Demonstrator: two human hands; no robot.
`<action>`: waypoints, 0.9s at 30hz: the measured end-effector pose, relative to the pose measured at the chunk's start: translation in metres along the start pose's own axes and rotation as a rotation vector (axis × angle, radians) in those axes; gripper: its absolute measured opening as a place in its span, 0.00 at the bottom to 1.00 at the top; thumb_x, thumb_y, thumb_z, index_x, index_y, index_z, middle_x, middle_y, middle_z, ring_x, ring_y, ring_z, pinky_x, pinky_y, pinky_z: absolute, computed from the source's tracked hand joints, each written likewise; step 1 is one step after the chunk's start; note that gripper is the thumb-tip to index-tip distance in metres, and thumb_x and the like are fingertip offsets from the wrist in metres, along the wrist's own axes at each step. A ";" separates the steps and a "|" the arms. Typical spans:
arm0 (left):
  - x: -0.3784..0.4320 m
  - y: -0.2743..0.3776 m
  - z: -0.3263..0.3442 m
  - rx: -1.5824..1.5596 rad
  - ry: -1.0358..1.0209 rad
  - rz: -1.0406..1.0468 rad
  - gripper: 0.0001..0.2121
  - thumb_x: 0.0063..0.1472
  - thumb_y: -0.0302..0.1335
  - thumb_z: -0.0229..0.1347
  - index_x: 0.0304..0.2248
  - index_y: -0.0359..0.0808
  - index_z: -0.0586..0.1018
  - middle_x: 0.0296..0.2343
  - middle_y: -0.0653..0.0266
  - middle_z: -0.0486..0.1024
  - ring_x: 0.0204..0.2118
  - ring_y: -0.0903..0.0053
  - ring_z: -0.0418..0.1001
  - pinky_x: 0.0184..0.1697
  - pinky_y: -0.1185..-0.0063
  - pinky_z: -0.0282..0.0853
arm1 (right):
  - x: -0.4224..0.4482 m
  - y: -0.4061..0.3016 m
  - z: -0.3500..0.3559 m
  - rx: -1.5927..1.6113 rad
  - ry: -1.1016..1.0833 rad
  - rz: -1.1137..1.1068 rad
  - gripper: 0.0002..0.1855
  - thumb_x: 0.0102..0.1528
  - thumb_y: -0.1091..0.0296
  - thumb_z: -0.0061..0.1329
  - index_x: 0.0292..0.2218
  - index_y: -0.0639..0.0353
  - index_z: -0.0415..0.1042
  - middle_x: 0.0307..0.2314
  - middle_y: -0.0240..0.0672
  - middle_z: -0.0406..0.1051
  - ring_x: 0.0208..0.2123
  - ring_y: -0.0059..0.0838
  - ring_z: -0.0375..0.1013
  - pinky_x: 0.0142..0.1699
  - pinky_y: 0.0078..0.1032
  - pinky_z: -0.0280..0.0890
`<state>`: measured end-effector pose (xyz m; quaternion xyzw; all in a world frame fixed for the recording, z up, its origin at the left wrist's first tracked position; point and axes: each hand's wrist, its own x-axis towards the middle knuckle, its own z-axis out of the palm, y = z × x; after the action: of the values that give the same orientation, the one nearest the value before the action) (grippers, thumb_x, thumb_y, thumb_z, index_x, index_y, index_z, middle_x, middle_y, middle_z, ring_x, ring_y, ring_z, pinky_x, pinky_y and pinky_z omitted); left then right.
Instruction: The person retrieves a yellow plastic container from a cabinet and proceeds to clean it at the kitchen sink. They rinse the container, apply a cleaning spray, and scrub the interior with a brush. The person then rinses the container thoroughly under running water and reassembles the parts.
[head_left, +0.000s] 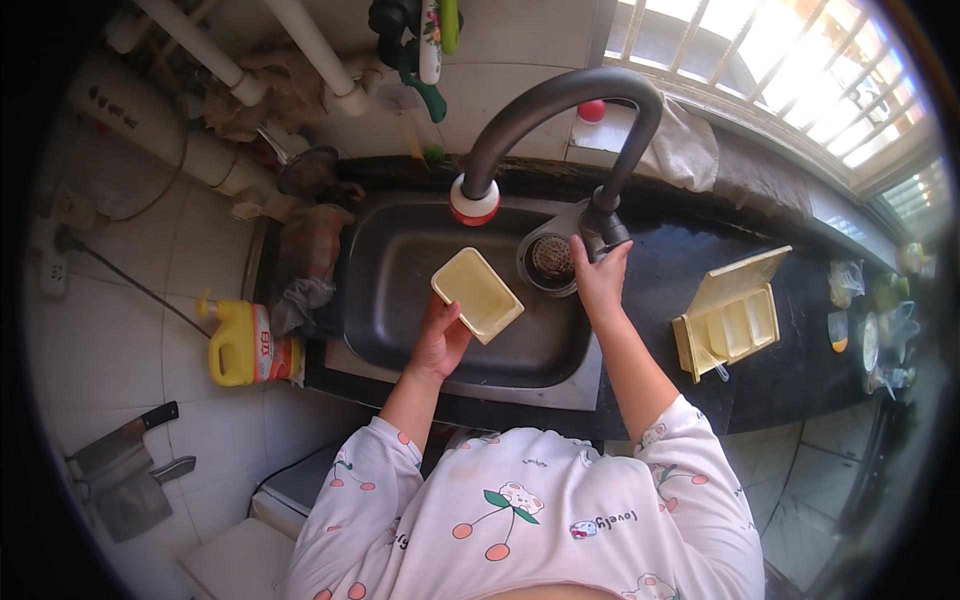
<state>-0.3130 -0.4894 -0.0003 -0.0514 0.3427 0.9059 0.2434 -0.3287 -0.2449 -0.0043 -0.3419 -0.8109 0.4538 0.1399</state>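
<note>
Over the metal sink (397, 315), my left hand (442, 337) holds a small yellowish plastic container (478, 292) by its lower left side, tilted with its open top facing up. My right hand (601, 281) grips the base of the dark gooseneck faucet (562, 88), at its handle. The red and white spout tip (475, 201) hangs above the container; no water stream shows. Left of my right hand, a perforated drain strainer (553, 257) sits in the sink's corner. A yellowish seasoning box (731, 322) with a raised lid and several compartments stands on the black counter to the right.
A yellow detergent jug (251, 343) with a pump stands left of the sink, near a plastic bag (306, 296). Cleavers (124, 480) hang at the lower left. Cloths (682, 146) lie on the ledge below the barred window. Small bags and containers (889, 322) line the counter's far right.
</note>
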 end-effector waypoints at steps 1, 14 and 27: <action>0.001 0.004 -0.002 0.003 0.000 0.003 0.27 0.53 0.30 0.57 0.53 0.44 0.61 0.48 0.68 0.64 0.53 0.71 0.60 0.56 0.70 0.54 | 0.003 0.000 0.013 0.018 0.080 0.059 0.47 0.49 0.55 0.51 0.55 0.80 0.40 0.52 0.61 0.51 0.56 0.53 0.50 0.58 0.32 0.49; 0.039 0.015 -0.027 0.141 0.084 0.019 0.26 0.53 0.29 0.57 0.51 0.42 0.61 0.47 0.66 0.65 0.50 0.73 0.63 0.53 0.73 0.60 | -0.009 0.034 0.029 0.354 0.046 -0.068 0.34 0.51 0.66 0.45 0.54 0.72 0.48 0.43 0.56 0.64 0.47 0.46 0.64 0.52 0.34 0.56; 0.070 -0.014 -0.053 1.334 0.405 0.378 0.21 0.60 0.40 0.49 0.40 0.26 0.70 0.31 0.53 0.73 0.33 0.67 0.73 0.38 0.73 0.67 | -0.095 0.015 0.113 0.438 -0.687 -0.311 0.06 0.53 0.73 0.43 0.32 0.65 0.62 0.23 0.46 0.68 0.25 0.28 0.67 0.31 0.27 0.62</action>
<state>-0.3722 -0.4863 -0.0669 0.0014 0.8641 0.5033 -0.0062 -0.3138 -0.3768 -0.0712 -0.0074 -0.7369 0.6760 -0.0022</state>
